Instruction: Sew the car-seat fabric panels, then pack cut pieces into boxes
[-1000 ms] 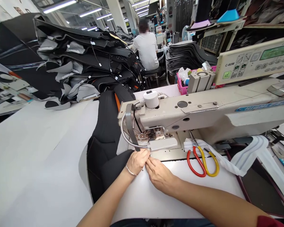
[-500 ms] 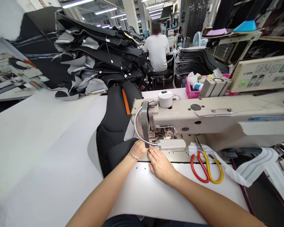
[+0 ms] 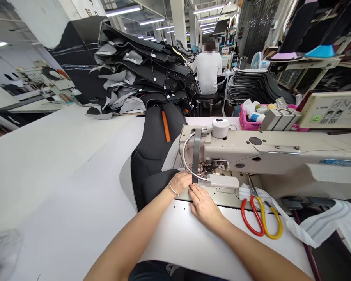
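Note:
My left hand, with a thin bracelet at the wrist, is closed at the edge of a black padded seat cover. Its fingertips are partly hidden beside the sewing machine head. My right hand lies flat just to the right, fingers stretched forward to the needle area. The two hands' fingertips nearly meet there. The cover runs away from me along the machine's left side and bears an orange strip. A metal flexible-neck lamp curves down in front of the needle, which I cannot make out.
Red-and-yellow-handled scissors lie right of my right hand, beside a white band. A pink basket stands behind the machine. Black covers are piled at the back left. A co-worker sits beyond, facing away.
My view has shifted, so the scene sits further right and mostly lower. Both hands stay by the needle area. More pale lining shows between the cover and the machine head.

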